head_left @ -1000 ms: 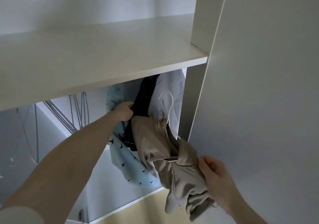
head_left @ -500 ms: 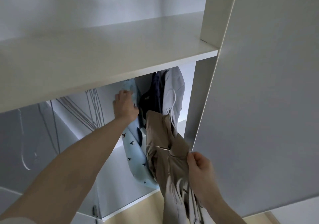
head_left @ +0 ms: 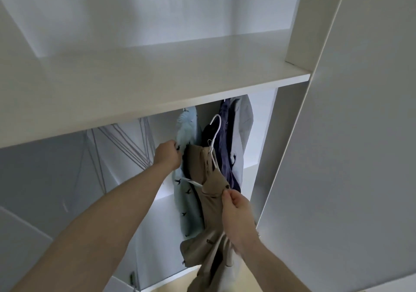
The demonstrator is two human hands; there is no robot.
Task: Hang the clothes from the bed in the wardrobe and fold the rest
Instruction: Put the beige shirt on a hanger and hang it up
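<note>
I stand at an open white wardrobe [head_left: 157,82]. My right hand [head_left: 236,210] grips a beige garment [head_left: 207,201] draped on a white hanger [head_left: 215,132]; the hanger's hook points up, below the shelf, free of any rail. My left hand [head_left: 167,155] reaches into the hanging space and holds a light blue shirt with dark bird prints [head_left: 186,199], drawing it left. To the right hang a dark navy garment [head_left: 225,147] and a grey one [head_left: 244,134]. The rail itself is hidden behind the shelf.
A deep white shelf [head_left: 135,89] spans the wardrobe above the hanging space. The open wardrobe door [head_left: 349,156] stands close on the right. Several empty wire hangers [head_left: 126,143] hang at the left. Pale wooden floor [head_left: 171,285] shows below.
My right hand has lifted the beige garment and hanger higher, toward the gap. My left hand has shifted and now holds the blue shirt aside. My view has tilted upward.
</note>
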